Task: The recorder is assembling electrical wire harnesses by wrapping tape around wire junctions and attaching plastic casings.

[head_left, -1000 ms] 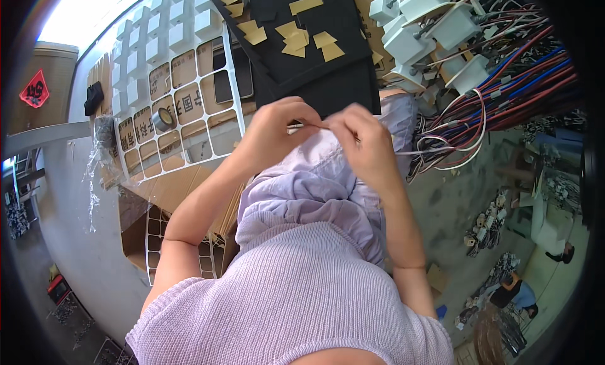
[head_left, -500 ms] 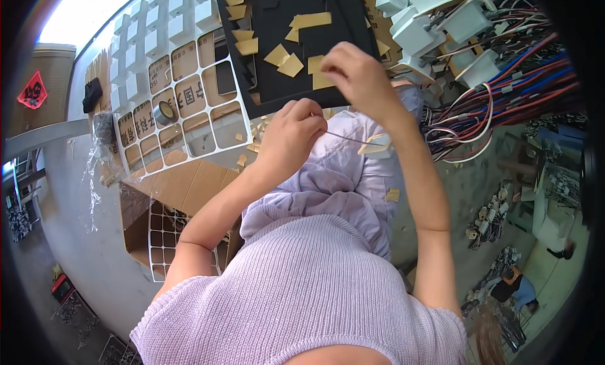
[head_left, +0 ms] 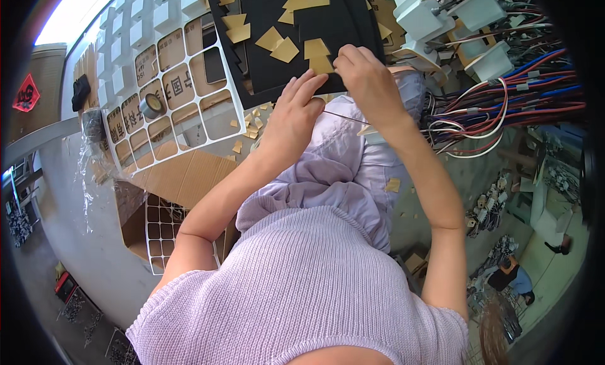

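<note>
My left hand [head_left: 293, 118] is closed on a thin dark wire [head_left: 345, 118], with its forefinger reaching up to the lower edge of a yellow paper-like piece [head_left: 320, 65]. From that hand the wire runs right, toward a pale boxy part [head_left: 372, 135] on my lap, mostly hidden under my right forearm. My right hand [head_left: 367, 80] is pinched at the right edge of the same yellow piece; its fingertips are partly hidden. Black sheets [head_left: 265, 81] lie under both hands' fingers, bearing several more yellow pieces [head_left: 285, 50].
White boxy parts [head_left: 423, 18] and a bundle of coloured wires [head_left: 523, 94] are piled at right. A white grid frame [head_left: 220, 116] with a tape roll [head_left: 151, 105] lies at left, above an open cardboard box [head_left: 183, 179]. Another person [head_left: 512, 280] is at far lower right.
Both hands have come together at the yellow piece. My left forefinger has stretched out to its edge, and my right hand has shifted slightly right and down. The view has shifted a little.
</note>
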{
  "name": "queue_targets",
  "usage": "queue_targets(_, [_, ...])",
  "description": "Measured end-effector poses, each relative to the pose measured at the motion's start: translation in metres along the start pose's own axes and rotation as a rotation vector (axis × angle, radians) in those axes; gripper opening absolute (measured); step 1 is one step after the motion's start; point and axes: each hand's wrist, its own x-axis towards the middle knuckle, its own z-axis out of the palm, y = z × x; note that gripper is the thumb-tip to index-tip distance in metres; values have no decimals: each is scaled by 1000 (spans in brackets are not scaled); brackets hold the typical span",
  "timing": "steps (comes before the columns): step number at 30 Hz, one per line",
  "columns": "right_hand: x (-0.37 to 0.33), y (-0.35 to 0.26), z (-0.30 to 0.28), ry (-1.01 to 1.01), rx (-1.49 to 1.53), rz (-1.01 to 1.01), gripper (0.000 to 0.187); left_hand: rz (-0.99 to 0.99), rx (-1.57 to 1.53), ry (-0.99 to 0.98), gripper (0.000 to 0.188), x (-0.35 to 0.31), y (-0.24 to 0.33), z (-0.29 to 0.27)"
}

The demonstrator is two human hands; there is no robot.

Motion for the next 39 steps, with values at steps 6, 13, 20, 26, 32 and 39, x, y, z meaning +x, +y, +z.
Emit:
queue_targets(6, [19, -6, 16, 7, -203, 51, 7, 23, 18, 30, 7, 8, -6, -1])
queue_targets(13, [28, 26, 18, 64, 469, 317, 10, -12, 14, 49, 9, 21, -9, -9])
queue_targets(20, [26, 18, 19, 7, 251, 307, 10, 77, 14, 40, 8, 33, -6, 1])
queue_targets(26, [26, -14, 25, 31, -169, 321, 16, 117, 124, 51, 23, 37, -2, 6])
queue_targets(32, [28, -16, 21, -115, -234, 316, 18, -132, -119, 12, 26, 37, 9, 8])
queue_targets(39, [25, -11, 24, 8, -122, 343, 17, 27, 170, 23, 30, 32, 11, 12])
